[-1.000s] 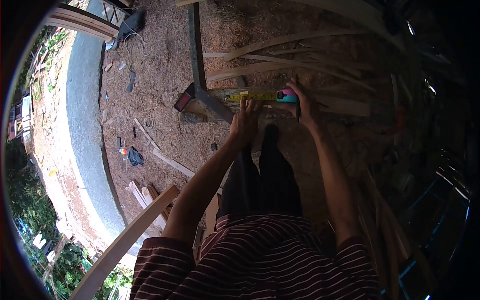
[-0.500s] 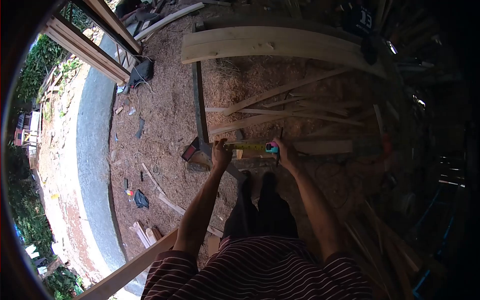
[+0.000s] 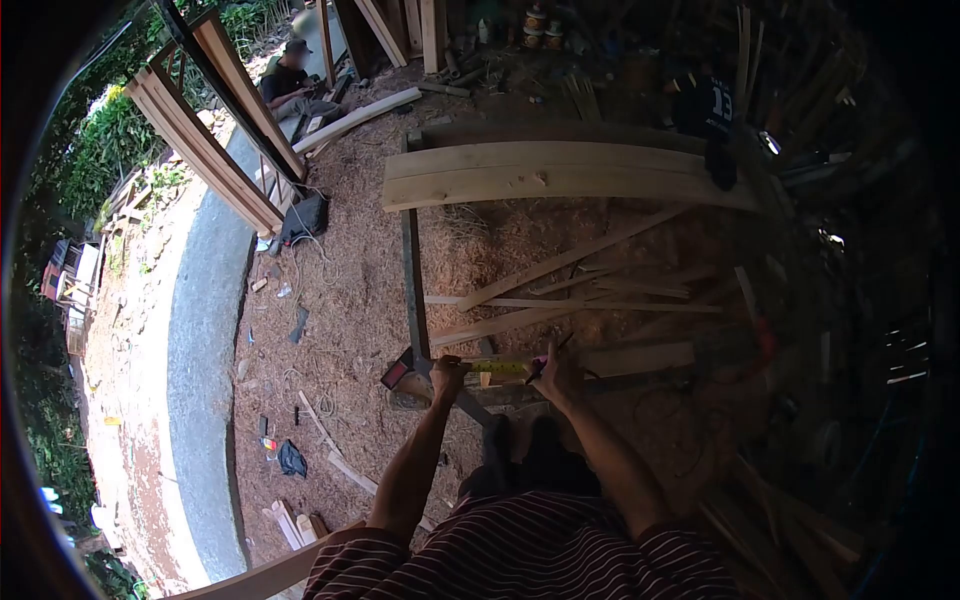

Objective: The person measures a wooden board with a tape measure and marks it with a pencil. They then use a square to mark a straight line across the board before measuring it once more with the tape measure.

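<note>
A yellow tape measure blade (image 3: 497,367) stretches between my two hands, above the lower rail of a rough wooden frame. My left hand (image 3: 447,378) is closed on the blade's free end. My right hand (image 3: 561,382) is closed around the tape measure case (image 3: 537,369), mostly hidden by the fingers, with only a pinkish bit showing. A thin dark stick, like a pencil (image 3: 566,341), pokes up from the same hand. Just left of my left hand lies a tool with a red and black end (image 3: 397,369). Under the blade shows a small pale piece of wood (image 3: 486,380).
A wide plank (image 3: 480,176) lies across the far side of the frame. Loose wood strips (image 3: 560,284) lie over wood shavings inside it. Leaning boards (image 3: 200,150) stand at upper left. One person (image 3: 290,85) sits beyond them; another, in a dark numbered shirt (image 3: 703,103), is at upper right.
My view has tilted up, so the scene sits lower and the seated person shows more. My right hand has turned, hiding more of the tape case. The visible blade between my hands looks shorter.
</note>
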{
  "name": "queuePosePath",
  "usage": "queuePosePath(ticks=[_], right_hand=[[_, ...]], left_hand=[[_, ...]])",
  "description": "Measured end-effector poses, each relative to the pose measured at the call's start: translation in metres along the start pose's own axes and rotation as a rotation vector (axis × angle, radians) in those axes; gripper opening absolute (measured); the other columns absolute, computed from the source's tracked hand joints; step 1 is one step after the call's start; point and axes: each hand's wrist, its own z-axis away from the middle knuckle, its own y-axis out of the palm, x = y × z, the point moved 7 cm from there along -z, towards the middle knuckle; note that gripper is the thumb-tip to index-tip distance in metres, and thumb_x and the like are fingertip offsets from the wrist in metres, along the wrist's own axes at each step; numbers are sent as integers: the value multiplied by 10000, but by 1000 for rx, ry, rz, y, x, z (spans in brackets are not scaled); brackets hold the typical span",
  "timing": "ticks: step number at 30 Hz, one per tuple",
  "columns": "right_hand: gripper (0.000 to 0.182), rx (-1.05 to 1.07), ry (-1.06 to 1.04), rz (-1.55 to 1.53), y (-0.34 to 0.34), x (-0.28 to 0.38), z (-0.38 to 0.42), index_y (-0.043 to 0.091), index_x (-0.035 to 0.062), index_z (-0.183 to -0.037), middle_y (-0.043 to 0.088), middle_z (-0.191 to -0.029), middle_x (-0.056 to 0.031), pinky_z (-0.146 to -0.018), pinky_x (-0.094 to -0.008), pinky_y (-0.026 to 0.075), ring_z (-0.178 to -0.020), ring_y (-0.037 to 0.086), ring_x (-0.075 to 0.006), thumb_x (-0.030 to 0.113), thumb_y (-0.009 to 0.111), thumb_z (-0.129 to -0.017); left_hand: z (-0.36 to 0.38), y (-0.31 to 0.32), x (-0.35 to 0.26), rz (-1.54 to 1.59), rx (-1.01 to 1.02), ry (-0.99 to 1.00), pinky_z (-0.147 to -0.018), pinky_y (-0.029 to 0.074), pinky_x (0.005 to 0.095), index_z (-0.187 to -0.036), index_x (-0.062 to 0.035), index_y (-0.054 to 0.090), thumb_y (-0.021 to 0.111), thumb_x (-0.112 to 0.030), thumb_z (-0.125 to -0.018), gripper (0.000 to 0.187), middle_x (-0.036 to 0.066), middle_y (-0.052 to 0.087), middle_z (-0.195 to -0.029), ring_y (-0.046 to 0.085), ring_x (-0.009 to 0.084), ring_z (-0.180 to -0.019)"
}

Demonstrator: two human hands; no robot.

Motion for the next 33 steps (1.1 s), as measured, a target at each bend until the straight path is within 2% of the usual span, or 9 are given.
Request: queuePosePath(ticks=[7, 9, 15, 20, 25, 27, 29, 31, 33], right_hand=[[509, -80, -167, -144, 40, -11, -20, 428, -27, -1114, 463, -995, -222, -730, -477, 449, -896, 509, -374, 332, 668, -844], [624, -2, -76, -87, 50, -15, -22, 359, -44, -1277, 433, -1188, -302, -836, -508, 444, -1001, 484, -430, 331, 635, -861], [500, 1, -141, -151, 53, -18, -17, 409, -33, -1224, 443, -1177, -288, -829, -522, 422, -992, 471, -440, 287, 591, -887], [417, -48, -272, -186, 35, -15, -12, 422, -5, -1126, 463, -1063, -244, -772, -495, 412, -943, 483, -404, 185, 655, -836], [386, -13, -412, -231, 40, -27, -17, 422, 25, -1000, 491, -915, -194, -712, -460, 413, -842, 506, -382, 64, 715, -750], [619, 138, -294, -314, 61, -37, -24, 388, -14, -1246, 500, -1094, -255, -825, -452, 440, -1032, 493, -404, 17, 705, -714], [604, 92, -319, -384, 42, -28, -14, 401, -7, -1225, 516, -1064, -258, -812, -453, 447, -1010, 508, -417, 24, 699, -700], [565, 40, -341, -493, 29, -22, -4, 425, -6, -1153, 535, -1001, -259, -778, -477, 446, -954, 536, -425, 41, 718, -672], [561, -26, -302, -513, 18, -25, 2, 421, 1, -1123, 543, -989, -251, -787, -474, 451, -955, 547, -421, 72, 733, -663]], left_hand=[[0, -1, 2, -79, -24, 15, -670, 530, 315, -950, -28, 706, 786, -263, -665, 378, 136, 702, -877, 675, 206, -765], [1, -2, 4, -77, -26, 41, -659, 530, 311, -959, -26, 706, 780, -239, -673, 364, 133, 703, -886, 674, 196, -753], [16, 8, -7, 137, 107, -172, -717, 530, 298, -918, -20, 716, 782, -246, -675, 339, 129, 710, -888, 689, 198, -816], [14, 38, -31, 28, 49, 268, -656, 516, 287, -847, -11, 701, 785, -172, -677, 249, 118, 705, -833, 683, 193, -749], [28, 54, -56, 29, 75, 258, -653, 520, 307, -842, -18, 667, 774, -151, -715, 213, 98, 693, -834, 661, 180, -755], [27, 60, -55, 36, 75, 283, -639, 523, 310, -843, -27, 674, 771, -126, -715, 189, 98, 694, -832, 663, 178, -737], [29, 69, -64, 118, 122, 237, -624, 522, 308, -853, -32, 683, 764, -121, -721, 179, 93, 695, -832, 664, 173, -716], [40, 83, -90, -151, 115, 675, -613, 517, 262, -832, -22, 680, 651, -93, -800, 83, 74, 683, -760, 667, 141, -684], [30, 96, -86, 156, 197, 658, -609, 510, 258, -852, -35, 695, 630, -147, -835, 131, 48, 688, -770, 658, 112, -687]])
